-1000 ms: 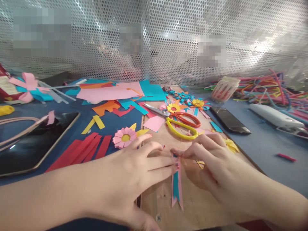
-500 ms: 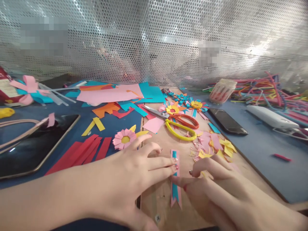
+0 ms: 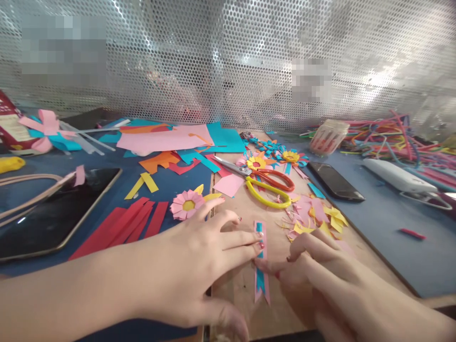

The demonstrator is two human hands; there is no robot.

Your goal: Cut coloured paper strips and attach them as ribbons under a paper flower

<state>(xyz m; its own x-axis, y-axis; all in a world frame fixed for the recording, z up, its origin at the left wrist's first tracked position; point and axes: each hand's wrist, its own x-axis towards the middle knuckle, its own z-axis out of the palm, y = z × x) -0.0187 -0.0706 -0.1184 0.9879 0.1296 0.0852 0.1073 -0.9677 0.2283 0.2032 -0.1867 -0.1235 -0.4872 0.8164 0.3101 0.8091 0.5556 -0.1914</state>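
Observation:
A pink paper strip with a narrower blue strip (image 3: 260,283) on top lies flat on the wooden board, its near end notched. My left hand (image 3: 210,251) is spread palm down, two fingertips pressing on the strip's upper half. From the right, my right hand (image 3: 320,280) touches the middle of the strip with its outstretched index fingertip. Its other fingers are bent, with nothing seen in them. Just beyond my left hand is a pink paper flower (image 3: 187,204) with a yellow centre and yellow leaves.
Scissors (image 3: 269,192) with red and yellow handles lie beyond the strip, beside paper scraps (image 3: 320,211). Red strips (image 3: 121,223) and a tablet (image 3: 67,209) are at the left. A phone (image 3: 335,181), a jar (image 3: 328,137) and a white device (image 3: 399,175) sit at the right.
My left thumb has shifted right, nearer the strip. My right hand's bent fingers have moved slightly, while its index fingertip stays on the strip. The view has shifted slightly.

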